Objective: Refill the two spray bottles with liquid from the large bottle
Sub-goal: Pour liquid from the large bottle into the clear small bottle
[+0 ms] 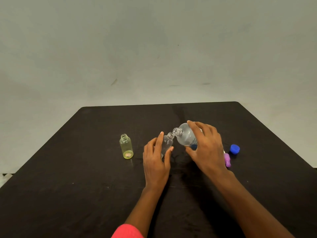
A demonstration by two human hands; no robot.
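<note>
**Desk:** What do you have on the head view?

**Operator:** I see the left hand [155,162] near the middle of the dark tabletop [85,169]. It is wrapped round the clear spray bottle [167,143], thumb on one side and fingers on the other, so that grip is holding the bottle. The neck is open and leans a little to the right.

**Desk:** And the other side?

**Operator:** The right hand [205,148] holds the large bottle [184,136] from above, with the fingers spread over its body, so that grip is full. The bottle is uncapped and tipped leftward, its mouth just beside the small bottle's mouth. I cannot tell whether liquid is passing between them.

**Desk:** The second one?

**Operator:** The yellow spray bottle [126,146] stands upright with its neck open, left of the left hand and apart from it. A blue cap [234,149] and a purple spray head [227,159] lie close together on the tabletop, just right of the right hand, which hides part of the spray head.
</note>
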